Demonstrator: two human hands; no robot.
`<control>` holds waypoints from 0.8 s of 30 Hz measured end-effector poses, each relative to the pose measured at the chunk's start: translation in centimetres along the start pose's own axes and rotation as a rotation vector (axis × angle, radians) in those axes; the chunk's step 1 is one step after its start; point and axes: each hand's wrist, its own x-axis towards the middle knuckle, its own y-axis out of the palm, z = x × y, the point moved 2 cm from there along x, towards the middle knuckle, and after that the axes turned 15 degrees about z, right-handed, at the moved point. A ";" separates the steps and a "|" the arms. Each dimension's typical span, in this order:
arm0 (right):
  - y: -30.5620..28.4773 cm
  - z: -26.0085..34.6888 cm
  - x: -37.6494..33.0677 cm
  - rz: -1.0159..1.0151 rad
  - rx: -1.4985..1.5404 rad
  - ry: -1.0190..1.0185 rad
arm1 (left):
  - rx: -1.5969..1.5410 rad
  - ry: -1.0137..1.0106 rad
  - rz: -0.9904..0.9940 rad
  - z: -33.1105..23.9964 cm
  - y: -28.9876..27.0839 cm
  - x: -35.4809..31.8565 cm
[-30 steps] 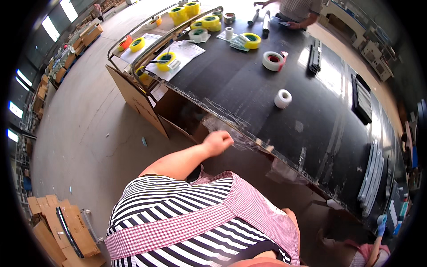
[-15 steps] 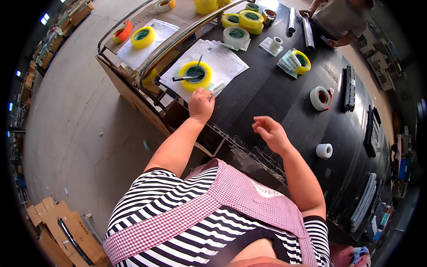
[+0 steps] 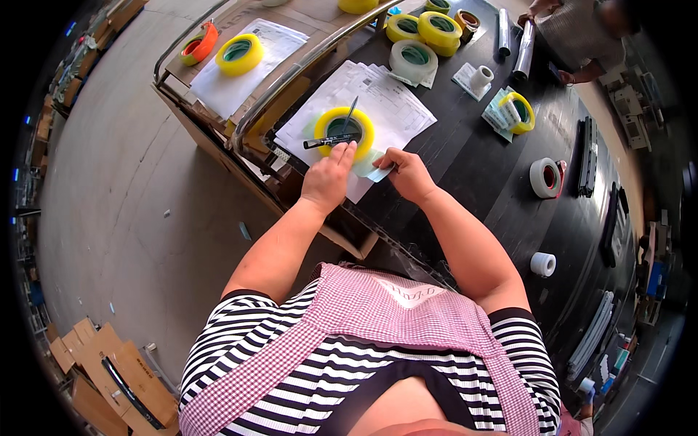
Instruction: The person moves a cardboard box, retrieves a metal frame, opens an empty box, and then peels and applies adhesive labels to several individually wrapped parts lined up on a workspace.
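Observation:
My right hand (image 3: 408,176) pinches the edge of a thin pale green slip (image 3: 366,166) over the table's near left corner. My left hand (image 3: 327,179) is closed at the slip's other side, its fingertips against the yellow tape roll (image 3: 368,135). Its thumb is hidden. That roll lies flat on a pile of printed white sheets (image 3: 396,109). A black marker (image 3: 317,144) rests across the roll, and a thin grey blade-like tool (image 3: 352,109) sticks up from its middle.
More tape rolls (image 3: 440,30) are stacked at the far side of the black table (image 3: 458,192). A white roll (image 3: 542,264) and dark bars (image 3: 587,156) lie to the right. A cart (image 3: 254,109) with a metal rail adjoins at left. Another person (image 3: 582,40) stands at the far right.
My right hand has moved left and taken hold of the slip, which was in my left hand alone. My left fingers have moved up against the tape roll. The view has shifted slightly.

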 end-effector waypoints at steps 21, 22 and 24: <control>-6.9 10.3 -18.7 -0.230 0.459 -0.097 | -0.552 0.656 -0.141 -9.8 -6.7 -1.3; -6.6 10.2 -18.5 -0.238 0.656 -0.046 | -0.590 0.640 -0.076 -10.5 -6.7 -0.9; -6.6 9.6 -17.6 -0.387 0.652 0.104 | -0.933 0.427 0.379 -10.4 -6.3 -0.2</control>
